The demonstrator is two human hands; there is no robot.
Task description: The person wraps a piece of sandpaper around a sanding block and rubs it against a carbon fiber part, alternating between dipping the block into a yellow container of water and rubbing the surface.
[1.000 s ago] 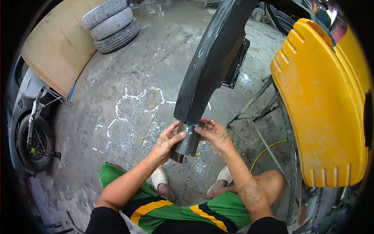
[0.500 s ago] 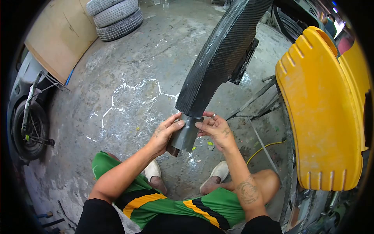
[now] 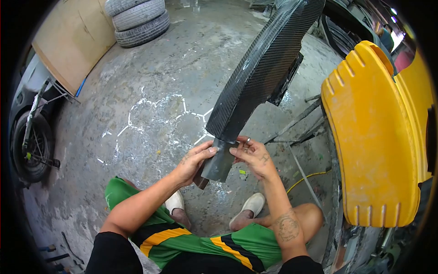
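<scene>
A long black part (image 3: pixel 260 73) with a carbon-fibre weave slants down from the upper right to a narrow end between my hands. A smooth dark grey strip (image 3: pixel 217 166) hangs from that end, with a brownish edge (image 3: pixel 200 181) showing below its left side. My left hand (image 3: pixel 192 163) is closed on the strip's left edge, thumb on top and fingers partly hidden behind. On the opposite edge, my right hand (image 3: pixel 254 160) pinches the strip between thumb and fingers. A ring is on one right finger. What lies behind the strip cannot be made out.
Close on the right stands a large yellow panel (image 3: pixel 374 137). Metal stand legs (image 3: pixel 296 123) and a yellow cable (image 3: pixel 305 179) are beside it. Stacked tires (image 3: pixel 141 25), a wooden board (image 3: pixel 75 41) and a car wheel (image 3: pixel 34 148) are leftward. Another person (image 3: pixel 386 36) is far back.
Both hands keep their hold near the top of the grey strip, with the right fingers shifted slightly. The view has moved a little; the black part stays between the hands.
</scene>
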